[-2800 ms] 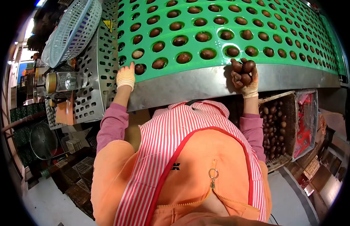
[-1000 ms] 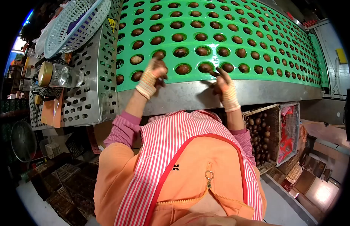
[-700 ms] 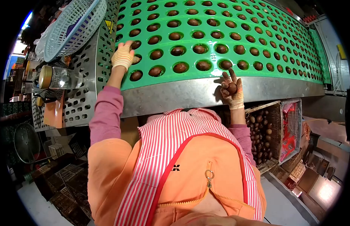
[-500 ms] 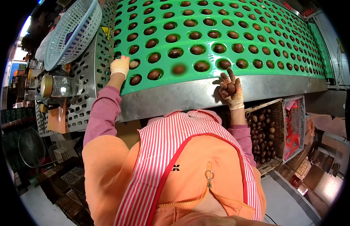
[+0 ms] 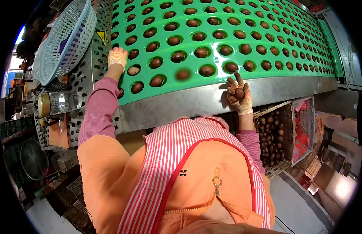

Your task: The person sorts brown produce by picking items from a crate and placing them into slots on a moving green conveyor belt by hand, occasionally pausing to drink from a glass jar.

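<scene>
A green belt (image 5: 165,88) full of oval holes lies before me, with dark brown fruits that look like passion fruit (image 5: 157,80) sitting in them. My left hand (image 5: 117,58), in a cream glove with bare fingertips, reaches over its left edge. Its fingers are bent down, and whatever is under them is hidden. Just below that hand lies a paler, wrinkled passion fruit (image 5: 134,70). Over the metal ledge, my right hand (image 5: 240,102) cradles one passion fruit (image 5: 238,93) in curled fingers, with one stained finger pointing towards the belt.
Below the metal ledge (image 5: 169,111), at right, stands a crate (image 5: 287,150) of more fruits. A plastic-lined container (image 5: 305,132) with red material adjoins it. At left are a light-blue basket (image 5: 68,48), a gold-lidded glass jar (image 5: 60,103) and a perforated metal panel (image 5: 93,84).
My left hand has moved up and left, from beside the pale fruit to beyond it. The view has tilted slightly. My right hand keeps its place and its fruit.
</scene>
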Tool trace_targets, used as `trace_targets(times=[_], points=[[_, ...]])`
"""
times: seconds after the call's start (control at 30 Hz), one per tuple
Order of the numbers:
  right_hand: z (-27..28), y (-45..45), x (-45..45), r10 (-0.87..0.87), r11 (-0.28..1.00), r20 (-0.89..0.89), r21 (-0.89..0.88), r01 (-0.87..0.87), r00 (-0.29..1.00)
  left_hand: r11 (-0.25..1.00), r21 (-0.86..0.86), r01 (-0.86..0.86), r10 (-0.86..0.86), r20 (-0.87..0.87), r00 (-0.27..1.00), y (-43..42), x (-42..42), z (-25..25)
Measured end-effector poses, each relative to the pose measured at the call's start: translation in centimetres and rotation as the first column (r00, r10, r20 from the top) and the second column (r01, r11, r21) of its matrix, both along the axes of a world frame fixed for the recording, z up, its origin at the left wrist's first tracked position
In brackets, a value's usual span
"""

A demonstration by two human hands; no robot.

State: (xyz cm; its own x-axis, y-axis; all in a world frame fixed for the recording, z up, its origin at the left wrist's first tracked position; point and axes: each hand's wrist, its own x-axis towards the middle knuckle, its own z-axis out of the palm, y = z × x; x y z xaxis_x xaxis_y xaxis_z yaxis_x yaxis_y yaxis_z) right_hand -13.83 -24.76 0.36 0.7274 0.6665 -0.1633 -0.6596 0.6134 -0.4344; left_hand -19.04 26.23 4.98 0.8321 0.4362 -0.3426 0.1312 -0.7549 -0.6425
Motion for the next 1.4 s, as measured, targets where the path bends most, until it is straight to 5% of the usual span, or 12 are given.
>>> trace_targets(times=[0.17, 0.3, 0.43, 0.53, 0.63, 0.7, 0.8, 0.83, 0.9, 1.0, 1.23, 1.4], points=[[-0.1, 0.3, 0.3, -0.023, 1.0, -0.049, 0.013, 0.024, 0.999, 0.977, -0.148, -0.153, 0.173, 0.134, 0.976, 1.6, 0.3, -3.5], [1.1, 1.2, 0.3, -0.016, 0.999, -0.032, -0.035, 0.015, 0.999, 0.921, -0.388, 0.032, 0.187, 0.512, 0.839, -4.3, 2.6, 1.4], [0.6, 1.8, 0.5, -0.072, 0.997, -0.01, -0.042, 0.071, 0.997, 0.358, -0.773, 0.524, 0.394, 0.634, 0.666, -14.7, 2.0, 1.0], [2.8, 4.5, 0.0, -0.162, 0.966, 0.002, -0.204, 0.159, 0.987, 0.034, -0.863, 0.505, 0.376, 0.479, 0.793, -21.4, 1.2, 0.6], [3.7, 7.6, -1.2, 0.042, 0.908, 0.34, -0.405, 0.106, 0.939, -0.232, -0.855, 0.464, 0.435, 0.335, 0.836, -25.3, 0.4, -0.2], [5.8, 10.0, -2.3, 0.224, 0.853, 0.334, -0.521, -0.019, 0.915, -0.145, -0.84, 0.523, 0.532, 0.38, 0.757, -26.7, 0.4, -1.6], [6.4, 10.4, -3.6, 0.285, 0.739, 0.594, -0.636, 0.221, 0.752, -0.145, -0.813, 0.565, 0.5, 0.432, 0.75, -23.5, 1.6, -2.6], [6.2, 10.5, -3.9, 0.324, 0.545, 0.731, -0.663, 0.513, 0.601, -0.153, -0.828, 0.539, 0.519, 0.397, 0.757, -21.7, 2.4, -2.9], [3.8, 9.1, -2.7, 0.478, 0.244, 0.85, -0.37, 0.897, 0.221, 0.24, -0.789, 0.566, 0.574, 0.585, 0.572, -16.1, 3.3, -0.5], [2.3, 7.1, -2.5, 0.598, 0.088, 0.787, -0.25, 0.964, 0.15, 0.711, -0.619, 0.335, 0.525, 0.783, 0.333, -6.2, 6.0, -1.5], [0.3, 6.4, -2.2, 0.594, -0.013, 0.761, -0.313, 0.95, 0.259, 0.986, -0.166, -0.03, 0.107, 0.478, 0.872, 4.6, 4.5, -1.5], [0.5, 6.3, -2.1, 0.576, -0.015, 0.767, -0.337, 0.941, 0.284, 0.992, 0.015, -0.129, 0.12, 0.269, 0.956, 3.8, 4.0, -2.1]])
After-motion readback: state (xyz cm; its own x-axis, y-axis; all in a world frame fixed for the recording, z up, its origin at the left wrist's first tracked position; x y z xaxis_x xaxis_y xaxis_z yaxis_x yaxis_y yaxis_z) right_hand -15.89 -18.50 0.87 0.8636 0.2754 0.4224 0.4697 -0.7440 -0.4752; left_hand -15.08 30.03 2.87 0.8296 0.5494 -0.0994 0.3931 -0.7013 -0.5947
